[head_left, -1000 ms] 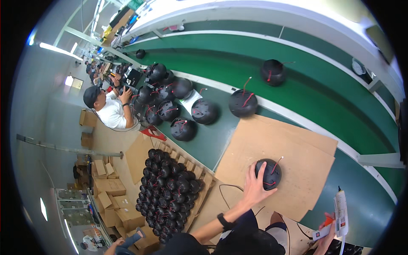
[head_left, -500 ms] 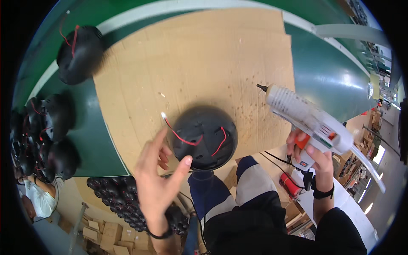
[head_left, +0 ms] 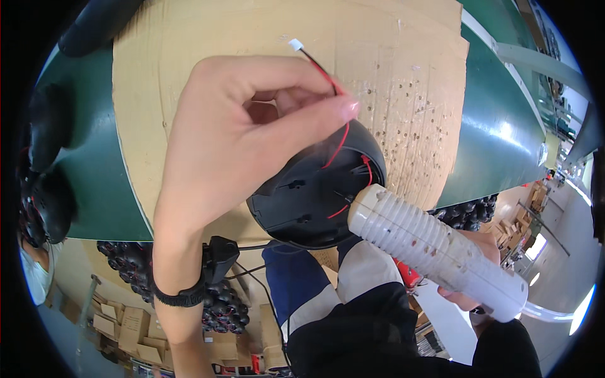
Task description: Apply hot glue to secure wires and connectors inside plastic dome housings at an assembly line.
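A round black plastic housing (head_left: pixel 296 208) lies hollow side up at the near edge of the cardboard, with red wires inside. My left hand (head_left: pixel 252 120) is over its far side, thumb and forefinger pinching a red-and-black wire (head_left: pixel 324 74) that ends in a small white connector (head_left: pixel 295 45). In my right hand (head_left: pixel 469 271) is a white hot glue gun (head_left: pixel 428 242), its front end over the housing's right part. The gun's tip points down inside, beside a short red wire (head_left: pixel 338 212). The gun's body hides most of my right fingers.
A sheet of cardboard (head_left: pixel 183 31) covers the middle of a green table (head_left: pixel 498 120). More black housings (head_left: pixel 53 208) stand on the table at left. Below the edge are several dark rounded parts (head_left: pixel 120 261) and cardboard boxes (head_left: pixel 132 327).
My left hand has moved from beside the housing to pinch the wire and lift it. My right hand has brought the glue gun left, with its tip now inside the housing.
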Available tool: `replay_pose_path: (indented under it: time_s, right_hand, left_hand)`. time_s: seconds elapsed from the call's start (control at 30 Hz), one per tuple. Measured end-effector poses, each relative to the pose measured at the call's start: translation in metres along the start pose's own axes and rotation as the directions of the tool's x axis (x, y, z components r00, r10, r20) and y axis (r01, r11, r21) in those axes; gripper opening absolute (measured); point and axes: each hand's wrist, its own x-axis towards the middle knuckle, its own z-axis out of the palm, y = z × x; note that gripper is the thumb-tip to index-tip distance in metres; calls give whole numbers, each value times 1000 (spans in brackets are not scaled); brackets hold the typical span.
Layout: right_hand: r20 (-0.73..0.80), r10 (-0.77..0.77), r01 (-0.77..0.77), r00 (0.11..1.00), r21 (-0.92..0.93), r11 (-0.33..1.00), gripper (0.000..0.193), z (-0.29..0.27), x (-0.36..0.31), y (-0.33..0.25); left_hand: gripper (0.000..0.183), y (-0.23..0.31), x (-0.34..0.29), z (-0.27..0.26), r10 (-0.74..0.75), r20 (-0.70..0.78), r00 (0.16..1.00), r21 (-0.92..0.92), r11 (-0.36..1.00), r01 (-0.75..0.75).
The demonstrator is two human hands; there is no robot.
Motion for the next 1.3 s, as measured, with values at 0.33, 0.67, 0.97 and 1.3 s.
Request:
replay_pose_path:
  time_s: [0.33,0.67,0.97,1.3]
  right_hand:
    - [179,75,-68,981,-49,996,20,14,41,-38]
    - [302,173,-155,938,-81,985,26,3,57,-66]
    - [323,198,-184,925,-75,980,27,12,64,-65]
    - [368,169,-178,914,-11,984,24,2,73,-62]
  left_hand:
    - [10,-14,-1,4,54,-96,994,-118,991,-65]
    - [11,-18,-2,6,75,-98,992,-161,983,-90]
    - [11,-9,-11,8,96,-168,981,3,995,-97]
    - [23,-6,-54,-15,392,73,917,1,919,-393]
